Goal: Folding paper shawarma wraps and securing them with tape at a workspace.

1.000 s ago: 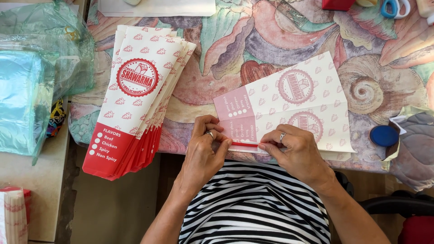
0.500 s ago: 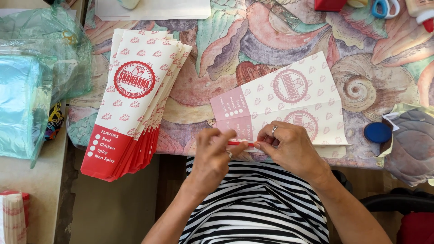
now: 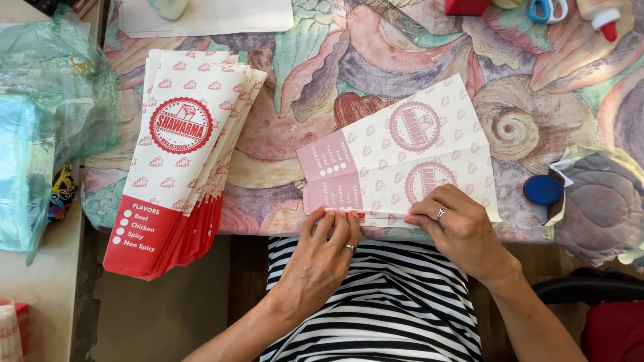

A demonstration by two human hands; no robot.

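A flat paper sheet (image 3: 402,157), cream with red round prints and a pink end, lies unfolded at the near edge of the table. My left hand (image 3: 329,248) pinches its near edge at the pink end with its fingertips. My right hand (image 3: 459,228) presses the same folded edge further right. A thin red strip shows along that edge between the two hands. To the left lies a fanned stack of finished paper bags (image 3: 181,167), cream on top with red bottoms, overhanging the table edge.
The patterned tablecloth (image 3: 302,80) covers the table. A blue round lid (image 3: 542,190) sits right of the sheet. Green plastic bags (image 3: 40,127) lie far left. Scissors (image 3: 550,10), a glue bottle (image 3: 600,15) and a white sheet (image 3: 215,15) sit along the far edge.
The hands stay at the sheet's near edge; my left hand has slid a little along the fold toward the pink end. The view has shifted slightly.
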